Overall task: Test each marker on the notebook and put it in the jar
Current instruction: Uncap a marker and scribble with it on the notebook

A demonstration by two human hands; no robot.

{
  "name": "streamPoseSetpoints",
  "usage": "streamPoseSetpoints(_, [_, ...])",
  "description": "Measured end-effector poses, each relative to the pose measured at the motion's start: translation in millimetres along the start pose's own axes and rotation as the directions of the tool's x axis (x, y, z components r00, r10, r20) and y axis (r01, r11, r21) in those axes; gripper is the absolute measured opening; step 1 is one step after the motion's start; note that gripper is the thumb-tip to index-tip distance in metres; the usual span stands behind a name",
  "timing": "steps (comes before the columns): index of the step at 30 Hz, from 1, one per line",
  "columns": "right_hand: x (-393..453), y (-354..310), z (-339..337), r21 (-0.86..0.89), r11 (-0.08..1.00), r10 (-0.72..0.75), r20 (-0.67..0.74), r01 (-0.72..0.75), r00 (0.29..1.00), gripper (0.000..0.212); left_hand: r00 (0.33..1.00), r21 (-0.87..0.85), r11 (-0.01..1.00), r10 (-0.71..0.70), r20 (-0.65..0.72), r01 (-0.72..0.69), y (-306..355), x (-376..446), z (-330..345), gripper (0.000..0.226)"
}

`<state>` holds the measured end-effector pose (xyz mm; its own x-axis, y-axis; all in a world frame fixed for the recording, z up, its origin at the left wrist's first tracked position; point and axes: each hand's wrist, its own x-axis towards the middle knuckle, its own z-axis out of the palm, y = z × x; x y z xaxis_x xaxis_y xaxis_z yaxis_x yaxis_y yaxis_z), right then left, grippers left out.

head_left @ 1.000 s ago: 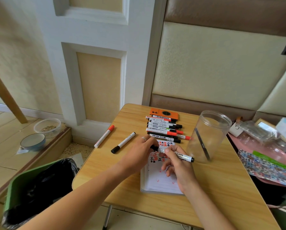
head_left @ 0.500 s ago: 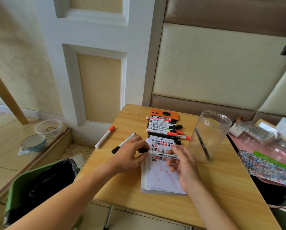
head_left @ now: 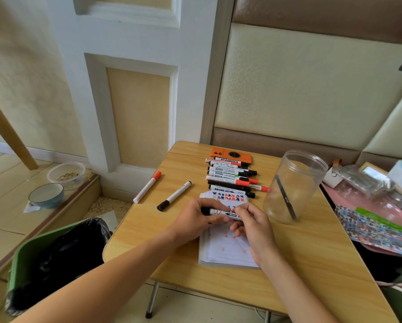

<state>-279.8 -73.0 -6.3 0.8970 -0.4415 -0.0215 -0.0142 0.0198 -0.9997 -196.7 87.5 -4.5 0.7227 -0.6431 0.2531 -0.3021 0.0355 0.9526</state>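
A black-capped white marker (head_left: 221, 212) lies level between both hands above the notebook (head_left: 225, 250). My left hand (head_left: 195, 217) grips its capped left end; my right hand (head_left: 253, 223) pinches its right part. The notebook's white page carries black and red test marks. A clear plastic jar (head_left: 295, 186) stands upright to the right with one dark marker (head_left: 286, 199) leaning inside. A row of several markers (head_left: 230, 177) lies behind the notebook.
A red-capped marker (head_left: 147, 186) and a black-capped one (head_left: 174, 196) lie loose on the wooden table (head_left: 311, 264) at left. An orange phone (head_left: 231, 155) sits at the back. A green bin (head_left: 32, 262) stands at left, clutter (head_left: 377, 206) at right.
The marker was swung from pointing right toward the jar to lying level over the notebook. My left hand moved onto its black cap end and both hands drew closer together.
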Motion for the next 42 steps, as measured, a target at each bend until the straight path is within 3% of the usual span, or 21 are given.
streamPoseSetpoints(8, [1,3,1,-0.092,0.996,-0.014,-0.026,0.011,1.000,0.018,0.996,-0.119,0.989,-0.090,0.008,0.090,0,-1,0,0.021])
streamPoseSetpoints(15, [0,0,-1,-0.219,0.976,0.005,-0.037,-0.013,0.999,0.023,0.994,-0.080,0.991,-0.110,0.015,0.111,-3,-1,-1,0.021])
streamPoseSetpoints(27, [-4,-2,2,-0.239,0.971,-0.006,-0.085,-0.015,0.996,0.030,0.995,-0.014,0.996,-0.084,0.051,0.085,-1,-1,-1,0.021])
streamPoseSetpoints(29, [-5,-2,2,-0.224,0.975,-0.007,-0.053,-0.005,0.999,0.029,0.993,0.071,0.995,-0.077,0.093,0.071,-1,0,-7,0.022])
streamPoseSetpoints(31, [-5,-4,1,-0.165,0.986,-0.003,-0.023,-0.001,1.000,0.024,0.991,0.284,0.958,-0.016,0.132,-0.023,-3,2,-16,0.030])
streamPoseSetpoints(35, [-3,-7,0,-0.022,1.000,0.011,-0.032,-0.011,0.999,0.004,0.987,0.608,0.790,-0.022,0.160,-0.081,-10,0,-27,0.082])
streamPoseSetpoints(38, [-3,-12,-2,0.046,0.999,0.001,-0.075,0.002,0.997,0.014,0.984,0.727,0.686,-0.111,0.142,-0.028,-17,-2,-25,0.111])
streamPoseSetpoints(42, [-5,-37,-12,0.002,0.989,-0.147,-0.139,0.148,0.979,0.020,0.983,0.780,0.624,-0.118,0.139,-0.036,-22,-4,-24,0.098])
